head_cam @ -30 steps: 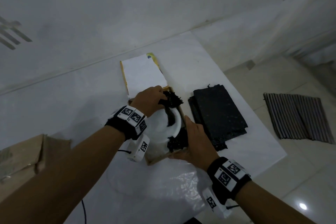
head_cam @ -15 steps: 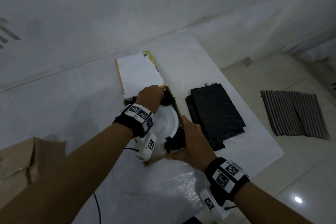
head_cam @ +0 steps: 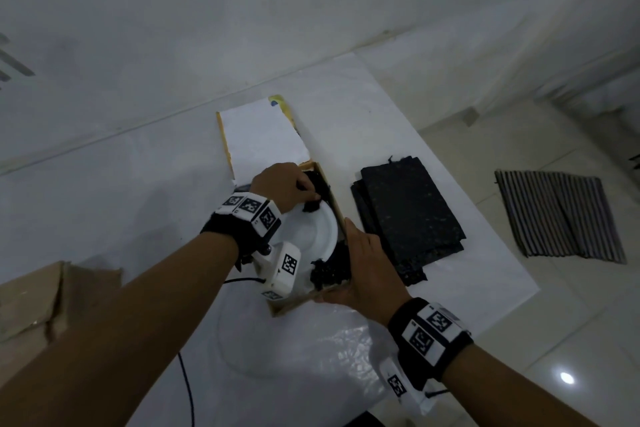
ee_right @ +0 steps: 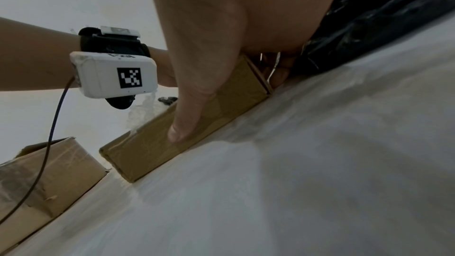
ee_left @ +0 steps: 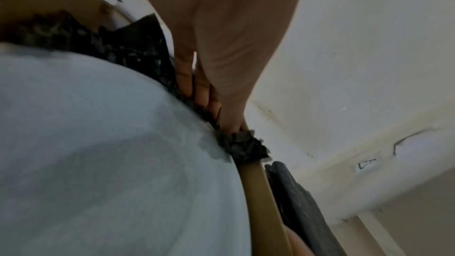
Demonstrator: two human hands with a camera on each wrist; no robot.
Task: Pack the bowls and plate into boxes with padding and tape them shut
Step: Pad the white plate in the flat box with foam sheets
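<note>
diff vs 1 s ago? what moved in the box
The left hand has pushed the black padding down off the plate, tucking it toward the box's far right corner. The right hand still braces the box's near right corner; plate, box and stacked black sheets unmoved.

I count one white plate [head_cam: 320,232] sitting in one small open box [head_cam: 287,307]. I see two clumps of black padding [head_cam: 327,274] in that box. There is one pile of black sheets [head_cam: 408,215], one more brown box [head_cam: 41,302], and two hands [head_cam: 367,270].
</note>
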